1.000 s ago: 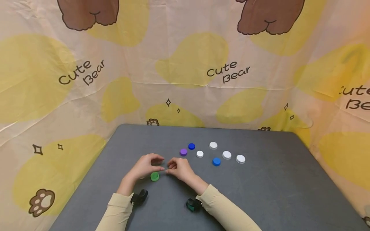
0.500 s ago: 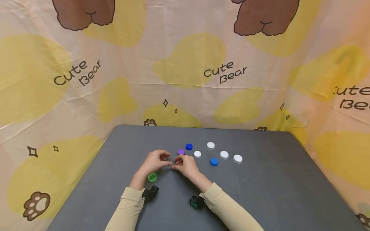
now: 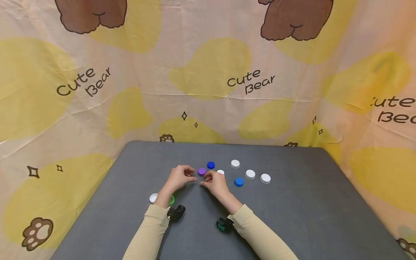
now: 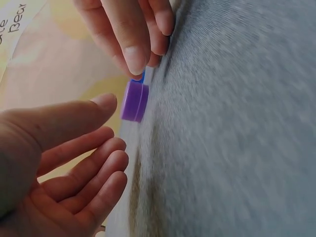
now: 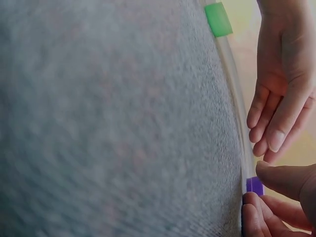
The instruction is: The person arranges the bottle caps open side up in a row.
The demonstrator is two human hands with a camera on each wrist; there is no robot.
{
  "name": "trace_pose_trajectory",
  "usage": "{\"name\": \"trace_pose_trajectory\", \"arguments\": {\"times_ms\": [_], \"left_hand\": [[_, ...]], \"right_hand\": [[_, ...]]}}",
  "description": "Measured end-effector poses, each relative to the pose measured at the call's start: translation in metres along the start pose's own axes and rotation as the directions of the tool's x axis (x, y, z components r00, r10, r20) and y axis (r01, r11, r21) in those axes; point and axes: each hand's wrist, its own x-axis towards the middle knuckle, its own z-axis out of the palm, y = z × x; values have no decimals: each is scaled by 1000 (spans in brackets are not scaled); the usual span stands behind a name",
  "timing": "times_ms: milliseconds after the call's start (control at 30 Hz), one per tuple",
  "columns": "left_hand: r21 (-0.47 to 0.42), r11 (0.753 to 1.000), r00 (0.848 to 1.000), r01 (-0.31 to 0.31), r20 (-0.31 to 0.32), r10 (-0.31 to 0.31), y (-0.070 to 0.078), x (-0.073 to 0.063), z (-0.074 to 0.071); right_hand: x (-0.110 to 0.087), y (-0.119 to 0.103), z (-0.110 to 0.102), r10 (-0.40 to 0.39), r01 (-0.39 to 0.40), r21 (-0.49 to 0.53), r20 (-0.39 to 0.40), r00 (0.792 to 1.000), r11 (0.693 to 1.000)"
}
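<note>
A purple bottle cap (image 3: 202,172) lies on the grey table just beyond the gap between both hands. On its left, my left hand (image 3: 180,177) holds nothing, its fingers loosely bent and the thumb apart from them. My right hand (image 3: 215,183) is on the other side, thumb and fingers parted, also holding nothing. In the left wrist view, the purple cap (image 4: 134,101) stands clear of the left fingertips. The right wrist view has the purple cap (image 5: 255,186) showing behind the right thumb and fingers; contact there cannot be told.
Near the left wrist lie a white cap (image 3: 153,198) and a partly covered green cap (image 3: 172,199). A dark blue cap (image 3: 211,165) sits behind the purple one. The right hand partly covers another white cap (image 3: 220,172). Farther right are a lighter blue cap (image 3: 239,181) and several white caps (image 3: 250,174).
Both hands have moved forward and to the right, up to the purple cap. The white cap at the left has come out from behind the left hand. The view has shifted slightly right.
</note>
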Motion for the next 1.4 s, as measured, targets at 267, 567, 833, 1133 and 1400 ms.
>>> {"name": "trace_pose_trajectory", "arguments": {"times_ms": [267, 567, 833, 1133, 1400], "left_hand": [[16, 1000, 1000, -1, 15, 1, 4, 13, 7], [37, 999, 1000, -9, 25, 8, 5, 25, 16], [53, 999, 1000, 3, 27, -4, 4, 26, 19], [59, 998, 1000, -3, 19, 2, 4, 26, 19], [26, 1000, 1000, 13, 16, -13, 2, 26, 19]], "right_hand": [[6, 4, 0, 12, -14, -62, -36, 999, 998], [14, 4, 3, 37, -44, -131, -60, 997, 990], [19, 3, 8, 52, -60, -144, -57, 997, 988], [23, 2, 10, 51, -63, -153, -82, 995, 986], [24, 1, 11, 66, -76, -147, -71, 995, 986]]}}
